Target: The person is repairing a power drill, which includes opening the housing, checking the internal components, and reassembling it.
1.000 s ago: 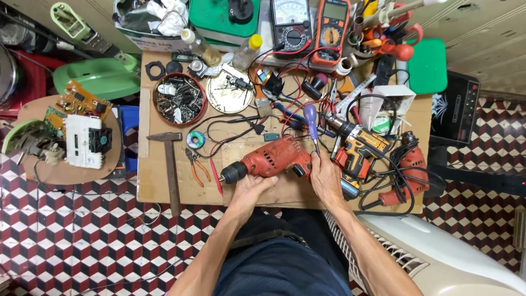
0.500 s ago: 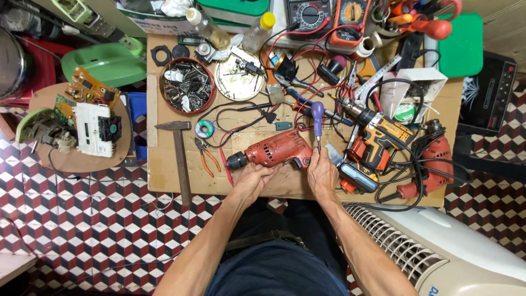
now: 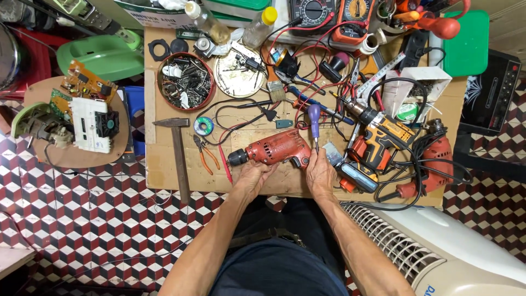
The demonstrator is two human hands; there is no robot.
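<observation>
Resting on the cardboard-covered bench [image 3: 164, 164], the red corded electric drill [image 3: 274, 149] lies just right of the wooden-handled hammer [image 3: 178, 153]. Left hand [image 3: 253, 176] closes its grip under the body; right hand [image 3: 320, 170] pinches a purple-handled screwdriver [image 3: 314, 118]. Heavy, rigid, probably best held by the casing.

- A drill [image 3: 274, 149] lay on the tabletop [image 3: 164, 170], between the pliers [image 3: 204, 153] on its left and a cordless drill [image 3: 381, 140] on its right.
- A hammer [image 3: 176, 151] lay left of the pliers.
- A bowl of parts [image 3: 185, 81] stood behind the hammer.
</observation>
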